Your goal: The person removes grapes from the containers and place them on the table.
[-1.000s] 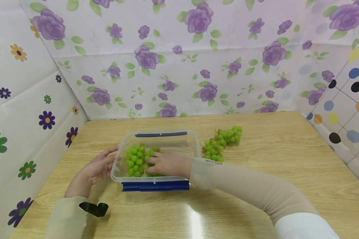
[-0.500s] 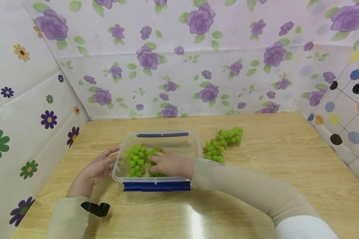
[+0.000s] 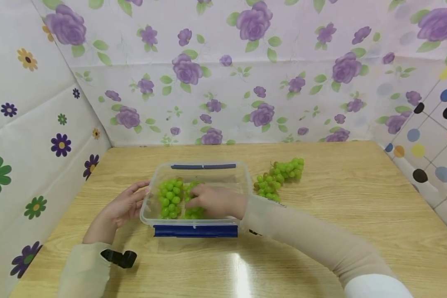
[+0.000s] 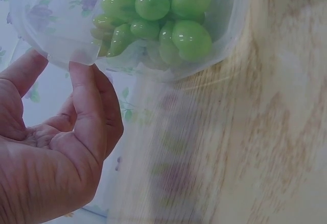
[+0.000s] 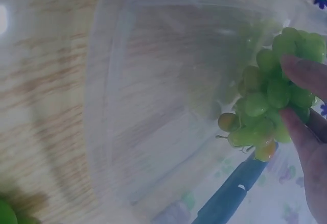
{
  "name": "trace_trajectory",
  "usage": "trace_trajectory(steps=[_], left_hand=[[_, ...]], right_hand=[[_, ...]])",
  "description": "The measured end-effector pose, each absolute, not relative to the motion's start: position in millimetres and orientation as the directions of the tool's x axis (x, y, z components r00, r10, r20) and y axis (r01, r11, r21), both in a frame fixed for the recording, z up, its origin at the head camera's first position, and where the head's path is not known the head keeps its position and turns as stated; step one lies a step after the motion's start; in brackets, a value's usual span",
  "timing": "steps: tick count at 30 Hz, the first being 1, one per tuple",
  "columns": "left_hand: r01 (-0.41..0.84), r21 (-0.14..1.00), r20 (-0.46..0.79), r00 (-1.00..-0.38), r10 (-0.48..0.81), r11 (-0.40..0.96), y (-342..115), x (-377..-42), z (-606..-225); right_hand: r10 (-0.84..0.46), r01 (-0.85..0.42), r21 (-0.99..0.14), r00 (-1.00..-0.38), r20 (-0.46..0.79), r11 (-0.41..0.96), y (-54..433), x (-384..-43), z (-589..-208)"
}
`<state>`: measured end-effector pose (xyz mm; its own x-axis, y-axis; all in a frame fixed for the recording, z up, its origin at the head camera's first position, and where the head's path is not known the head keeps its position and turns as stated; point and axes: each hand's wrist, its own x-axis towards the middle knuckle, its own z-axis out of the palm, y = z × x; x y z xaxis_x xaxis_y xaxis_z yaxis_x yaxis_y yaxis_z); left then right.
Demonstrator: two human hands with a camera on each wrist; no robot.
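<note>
A clear plastic box [image 3: 193, 222] with blue clips stands on the table, holding two bunches of green grapes. One bunch of grapes [image 3: 170, 198] lies along the box's left side. My right hand [image 3: 217, 200] reaches inside and grips the second bunch of grapes [image 3: 193, 212]. In the right wrist view, its fingers lie against that bunch [image 5: 255, 104]; part of it is hidden behind them. At the left wall of the box, my left hand [image 3: 124, 207] touches the rim with fingertips, its fingers relaxed. The left wrist view shows those fingertips at the plastic edge [image 4: 84, 53].
More green grapes [image 3: 277, 178] lie on the wooden table [image 3: 339, 186] just right of the box. A white wall covering with purple flowers [image 3: 223, 82] rises behind the table, with patterned coverings at both sides.
My right hand's fingers have drawn closer together over the second bunch, and the hand has shifted slightly. The left hand stays at the box's rim.
</note>
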<state>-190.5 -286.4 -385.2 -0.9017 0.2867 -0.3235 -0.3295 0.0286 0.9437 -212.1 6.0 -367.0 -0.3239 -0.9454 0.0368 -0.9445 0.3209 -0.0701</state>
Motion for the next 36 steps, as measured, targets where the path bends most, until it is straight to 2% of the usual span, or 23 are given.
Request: trace_trajectory(steps=[22, 36], left_hand=[[-0.326, 0.945, -0.316, -0.899, 0.305, 0.019, -286.6, -190.5, -384.7], [-0.315, 0.949, -0.303, -0.897, 0.320, 0.016, -287.0, -189.7, -385.4]], right_hand=[[-0.896, -0.872, -0.261, -0.441, 0.051, 0.414, 12.1, -216.6, -364.8], [-0.879, -0.840, -0.355, -0.468, 0.089, 0.411, 17.9, -215.1, -364.4]])
